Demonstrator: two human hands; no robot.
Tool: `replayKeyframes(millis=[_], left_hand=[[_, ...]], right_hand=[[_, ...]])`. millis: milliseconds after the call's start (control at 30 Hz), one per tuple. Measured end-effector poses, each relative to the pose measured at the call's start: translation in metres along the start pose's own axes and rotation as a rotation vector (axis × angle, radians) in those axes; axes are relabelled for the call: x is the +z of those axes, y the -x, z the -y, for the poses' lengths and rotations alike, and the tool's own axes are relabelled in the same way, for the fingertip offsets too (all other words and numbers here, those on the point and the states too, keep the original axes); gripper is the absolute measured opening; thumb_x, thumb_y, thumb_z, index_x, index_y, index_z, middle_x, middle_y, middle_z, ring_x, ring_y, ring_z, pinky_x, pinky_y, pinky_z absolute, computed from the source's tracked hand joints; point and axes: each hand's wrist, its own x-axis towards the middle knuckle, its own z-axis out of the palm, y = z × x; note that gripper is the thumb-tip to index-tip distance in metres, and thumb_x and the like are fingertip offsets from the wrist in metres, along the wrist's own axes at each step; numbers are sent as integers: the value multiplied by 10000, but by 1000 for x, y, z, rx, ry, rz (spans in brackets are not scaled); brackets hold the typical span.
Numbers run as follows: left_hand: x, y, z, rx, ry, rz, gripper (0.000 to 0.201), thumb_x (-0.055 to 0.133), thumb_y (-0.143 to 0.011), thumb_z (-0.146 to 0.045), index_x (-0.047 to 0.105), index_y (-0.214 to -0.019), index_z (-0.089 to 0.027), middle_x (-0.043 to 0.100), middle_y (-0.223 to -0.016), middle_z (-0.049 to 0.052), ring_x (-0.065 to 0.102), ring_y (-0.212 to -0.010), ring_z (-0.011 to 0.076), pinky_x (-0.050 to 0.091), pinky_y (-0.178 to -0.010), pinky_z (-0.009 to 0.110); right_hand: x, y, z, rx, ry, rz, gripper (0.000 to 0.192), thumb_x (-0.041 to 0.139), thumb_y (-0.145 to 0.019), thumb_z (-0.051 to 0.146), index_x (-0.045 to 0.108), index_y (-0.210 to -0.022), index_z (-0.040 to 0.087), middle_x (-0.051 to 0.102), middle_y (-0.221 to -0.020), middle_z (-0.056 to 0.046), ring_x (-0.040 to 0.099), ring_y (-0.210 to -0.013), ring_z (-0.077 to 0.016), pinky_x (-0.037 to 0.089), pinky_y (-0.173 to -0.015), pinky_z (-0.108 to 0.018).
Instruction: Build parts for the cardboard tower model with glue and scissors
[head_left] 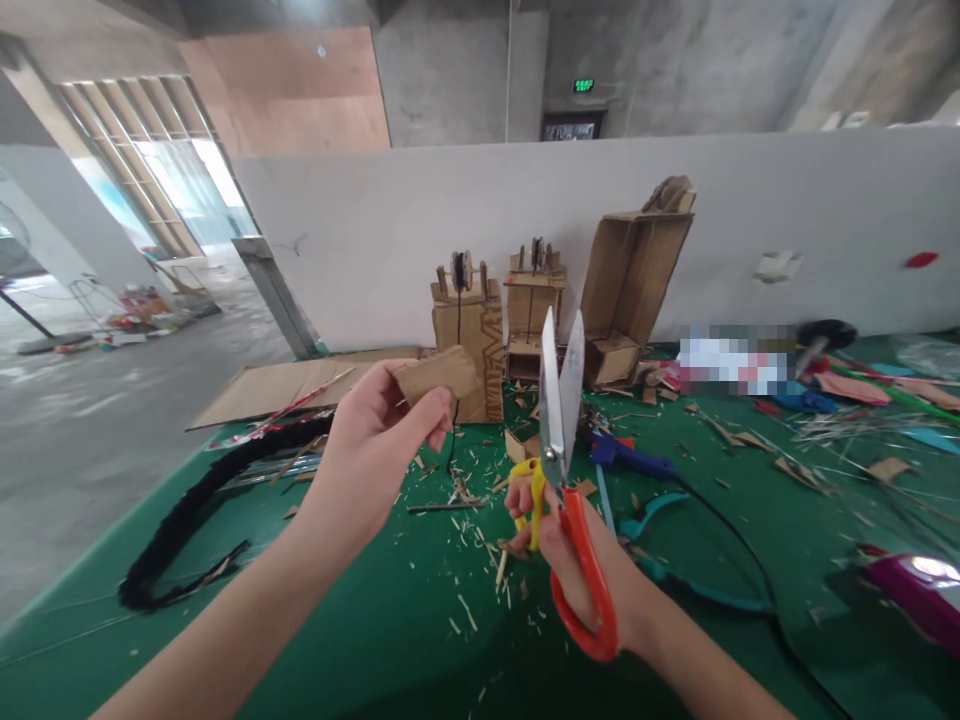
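Head view — hands
Left hand (375, 430): raised above the table, thumb and fingers pinched on a cardboard piece (439, 375); the arm comes in from the lower left.
Cardboard piece: small, brown, roughly rectangular, held up in the air in front of the cardboard models, its right end free.
Right hand (577, 560): clenched around the handles of a pair of scissors (562, 450), fingers through the loops.
Scissors: 1 yellow handle and 1 orange handle, blades pointing upward and slightly parted — the tips stand apart from the cardboard piece, to its right.

Head view — table
Table (360, 620): green surface strewn with pale slivers and cardboard scraps, thickest between the 2 hands.
Cardboard models (472, 325): 2 small box-like builds with spools on top stand against the white wall, just behind the cardboard piece.
Open cardboard box (634, 275): taller, tilted, leaning on the wall to the right of the models.
Flat cardboard sheet (300, 385): lies at the table's far left edge.
Black fuzzy strip (195, 505): curves along the left side of the table.
Blue glue gun (626, 458): lies just behind the scissors, a black cord trailing off to the right.
Purple object (911, 590): at the right edge, partly cut off; what it is cannot be told.
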Motion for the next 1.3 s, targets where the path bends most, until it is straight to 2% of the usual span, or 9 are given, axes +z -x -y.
replayKeyframes(millis=[133,300,467,667,833,967,1167,1300], left_hand=[[2,4,-7,-24,77,28,123,591,-842,-247,551,-747,-180,569,-651,-19,540,-597,84,451,-568,207],[5,8,-6,-32,46,-15,151,585,-847,-330,545,-819,-187,657,-725,10,582,-518,99,468,-468,221],[13,3,-9,27,27,-48,160,579,-852,-327,512,-806,-189,665,-716,12,599,-540,105,477,-472,216],[24,-7,-4,29,-20,11,158,581,-849,-314,494,-807,-188,615,-672,-7,555,-497,88,441,-424,204],[21,-7,14,-6,-108,38,162,617,-821,-316,518,-831,-188,630,-646,-5,562,-510,93,457,-454,203],[20,-7,19,-35,-143,89,149,613,-822,-302,527,-834,-182,638,-640,-2,566,-514,90,462,-475,202],[22,-7,29,-29,-126,117,139,589,-841,-298,521,-818,-179,636,-642,-4,559,-521,83,454,-492,200],[25,-4,33,-14,-78,105,168,564,-859,-326,501,-795,-184,615,-637,-20,543,-523,79,440,-499,200]], right_hand=[[-11,6,18,-10,242,19,232,392,-920,442,397,-1076,270,483,-935,-46,517,-754,-193,500,-738,-411],[-18,2,36,26,449,-9,233,400,-892,483,401,-924,252,468,-873,-48,494,-774,-224,472,-709,-429],[-25,-2,18,31,450,8,246,438,-900,433,418,-1050,239,488,-936,-50,484,-831,-219,442,-745,-404],[-24,-5,-2,24,304,11,234,442,-911,428,440,-1019,220,469,-853,-12,473,-728,-163,448,-668,-324],[-19,-5,-3,5,297,-10,240,421,-917,447,441,-1017,230,474,-874,-16,477,-718,-157,452,-658,-318],[-18,-6,-2,-9,339,-33,237,403,-919,456,452,-973,230,486,-889,-27,491,-757,-175,451,-689,-338],[-16,-7,-1,2,374,-47,276,358,-918,487,446,-933,226,486,-851,-29,497,-762,-194,452,-707,-372],[-20,-4,3,40,354,-14,269,369,-920,495,428,-931,233,496,-892,-35,512,-806,-198,455,-736,-369]])
